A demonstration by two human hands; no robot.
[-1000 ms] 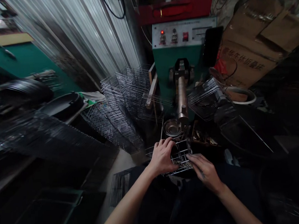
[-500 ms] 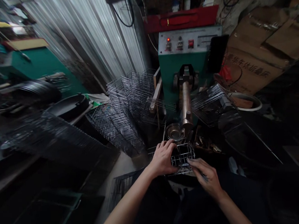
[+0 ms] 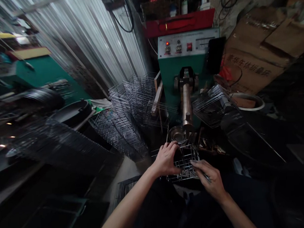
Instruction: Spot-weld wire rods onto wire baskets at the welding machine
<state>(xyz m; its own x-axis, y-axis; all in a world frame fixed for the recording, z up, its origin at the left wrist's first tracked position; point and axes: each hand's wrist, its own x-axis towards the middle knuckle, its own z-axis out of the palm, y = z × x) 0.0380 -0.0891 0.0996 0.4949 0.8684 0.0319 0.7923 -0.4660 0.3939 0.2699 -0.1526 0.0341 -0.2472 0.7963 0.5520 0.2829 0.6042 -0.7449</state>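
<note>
Wire basket sits between your hands, low in front of you, just below the steel bowl at the foot of the green machine. Your left hand is closed over its near corner, fingers curled across the top wires. Your right hand is pinched at the basket's right edge around what looks like a thin metal pin, though the fingers hide most of it. That pin could slip if the pinch loosens, and sharp wire ends could jab your fingers. If the basket swings forward, it could strike the steel ram or bowl. Swung left, it could snag the stacked wire racks.
</note>
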